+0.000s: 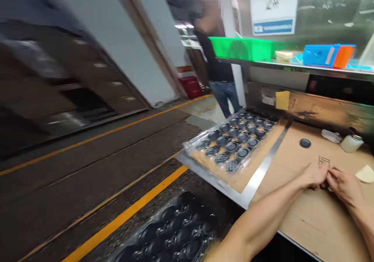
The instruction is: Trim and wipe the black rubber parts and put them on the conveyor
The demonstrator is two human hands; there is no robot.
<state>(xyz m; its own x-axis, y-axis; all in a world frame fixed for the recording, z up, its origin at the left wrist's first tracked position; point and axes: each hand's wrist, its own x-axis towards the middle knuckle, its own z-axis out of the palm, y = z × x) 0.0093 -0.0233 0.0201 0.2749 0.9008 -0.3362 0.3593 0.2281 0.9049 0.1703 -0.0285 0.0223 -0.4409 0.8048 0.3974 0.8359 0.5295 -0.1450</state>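
Both my hands meet on the cardboard-covered bench (306,215) at the right. My left hand (314,175) is curled, its fingertips pressed against those of my right hand (343,186), which is also closed in a pinch; what they hold is too small and blurred to make out. Just beyond them lies a small metal clip-like piece (324,160), and farther back a single black round cap (305,143). A clear plastic tray (233,139) filled with several black round parts sits at the bench's left end.
Another tray of black parts (175,234) lies low by the floor with yellow lines. A person in dark clothes (217,63) stands behind the bench. A shelf carries a green bin (242,48) and a blue-orange box (329,55). A white bottle (351,141) stands at the right.
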